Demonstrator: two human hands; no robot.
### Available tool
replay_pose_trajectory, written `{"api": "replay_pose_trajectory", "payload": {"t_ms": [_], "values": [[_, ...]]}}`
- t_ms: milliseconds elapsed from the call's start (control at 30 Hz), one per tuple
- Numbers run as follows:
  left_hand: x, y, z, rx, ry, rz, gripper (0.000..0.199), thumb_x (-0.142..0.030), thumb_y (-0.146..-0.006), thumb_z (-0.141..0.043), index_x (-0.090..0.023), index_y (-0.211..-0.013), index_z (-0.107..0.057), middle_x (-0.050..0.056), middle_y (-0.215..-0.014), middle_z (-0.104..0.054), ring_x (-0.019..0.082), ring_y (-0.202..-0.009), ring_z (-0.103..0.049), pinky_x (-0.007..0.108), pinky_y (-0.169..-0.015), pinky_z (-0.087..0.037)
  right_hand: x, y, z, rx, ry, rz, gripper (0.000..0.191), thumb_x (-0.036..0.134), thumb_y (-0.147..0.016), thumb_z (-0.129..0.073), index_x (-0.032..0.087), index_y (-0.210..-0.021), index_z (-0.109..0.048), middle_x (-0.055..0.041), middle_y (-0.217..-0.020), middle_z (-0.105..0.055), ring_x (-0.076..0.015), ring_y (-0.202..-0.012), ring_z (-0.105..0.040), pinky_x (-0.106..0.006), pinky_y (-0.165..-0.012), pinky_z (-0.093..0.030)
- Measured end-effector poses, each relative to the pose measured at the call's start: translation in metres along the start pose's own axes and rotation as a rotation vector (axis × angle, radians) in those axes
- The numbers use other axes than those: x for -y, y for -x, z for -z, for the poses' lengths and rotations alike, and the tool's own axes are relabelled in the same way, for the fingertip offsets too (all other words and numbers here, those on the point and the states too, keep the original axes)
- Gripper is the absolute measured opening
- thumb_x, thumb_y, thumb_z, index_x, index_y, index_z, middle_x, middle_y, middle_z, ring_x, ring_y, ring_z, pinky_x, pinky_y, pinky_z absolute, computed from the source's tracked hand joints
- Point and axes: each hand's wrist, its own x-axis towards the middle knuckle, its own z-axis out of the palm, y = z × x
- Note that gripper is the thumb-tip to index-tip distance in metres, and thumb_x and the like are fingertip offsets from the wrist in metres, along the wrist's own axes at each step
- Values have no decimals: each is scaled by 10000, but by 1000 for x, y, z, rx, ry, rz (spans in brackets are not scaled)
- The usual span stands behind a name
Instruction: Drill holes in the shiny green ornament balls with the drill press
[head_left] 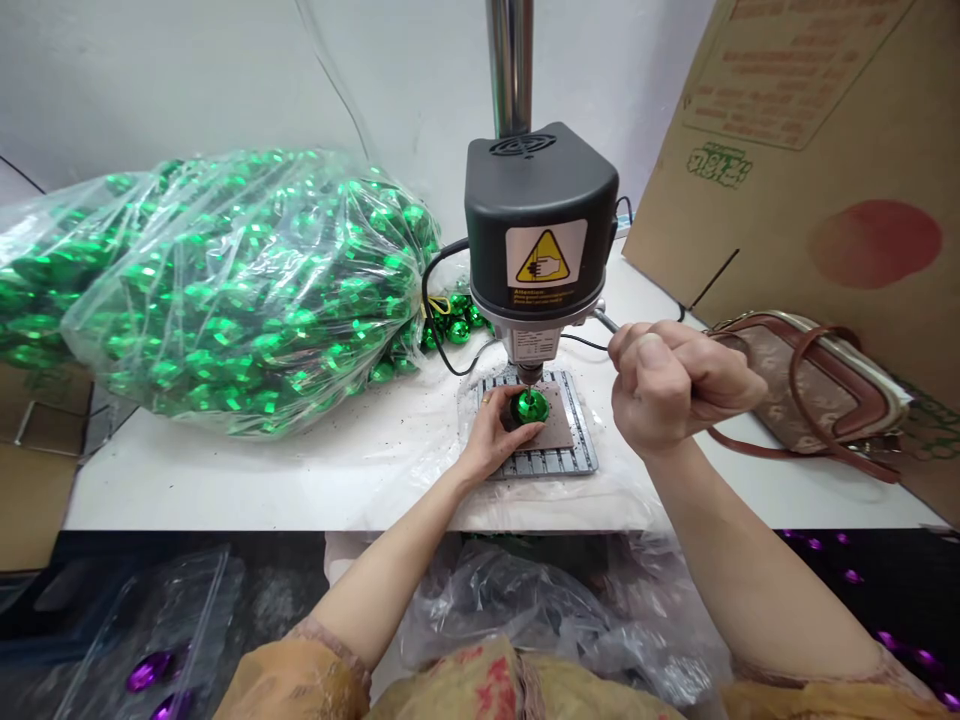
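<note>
A shiny green faceted bauble (pixel 533 406) sits on a small board (pixel 559 432) over the slotted metal base (pixel 586 462) of a bench drill press (pixel 541 200). My left hand (pixel 495 428) is closed around the bauble's left side, thumb in front and fingers behind. Directly above, the drill's chuck (pixel 529 374) points down, its bit meeting the bauble's top; how deep it goes I cannot tell. Raised at the right of the drill head, my right hand (pixel 667 385) is wrapped in a fist around the end of the feed lever (pixel 606 321).
A clear plastic bag (pixel 262 300) full of green baubles lies at the left, with loose green baubles (pixel 459 330) by its tied neck. A brown handbag (pixel 814 380) and a large cardboard box (pixel 787 180) stand at the right. Purple baubles (pixel 148 670) lie below the table.
</note>
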Motion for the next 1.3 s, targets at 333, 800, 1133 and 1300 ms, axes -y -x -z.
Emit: {"api": "replay_pose_trajectory", "payload": {"t_ms": [333,800,1133,1300], "values": [[-4,0,0,-5,0,10,562,-426,-782,-823,-233,-1250,-578,92,-1226,-620,274,-1173,-599,445,-1035,-480,-3,4,2,32,-27,56,440,64,-802,-568,184,-564,-217,73,-501,-284,-33,-419,-270,-235,-411,-276],[-24,9,-7,-183,-64,97,503,-416,-742,-849,-215,-1145,-625,94,-1113,-682,276,-1053,-665,442,-921,-552,14,-53,-23,-59,77,-379,471,176,-858,-657,203,-516,-334,77,-417,-345,-39,-370,-313,-244,-376,-252],[-16,156,-17,431,-488,-615,432,-272,-884,-676,-336,-1301,-584,137,-1369,-651,218,-846,-707,334,-704,-556,5,-60,-24,-69,20,-345,504,316,-796,-763,216,-525,-350,79,-403,-368,-34,-354,-318,-242,-366,-233],[-6,176,-6,506,-577,-620,516,-181,-848,-615,-347,-1335,-577,132,-1418,-631,184,-729,-668,312,-624,-511,9,-58,-23,-60,33,-372,422,162,-866,-650,199,-553,-370,80,-434,-387,-23,-372,-350,-226,-405,-269]]}}
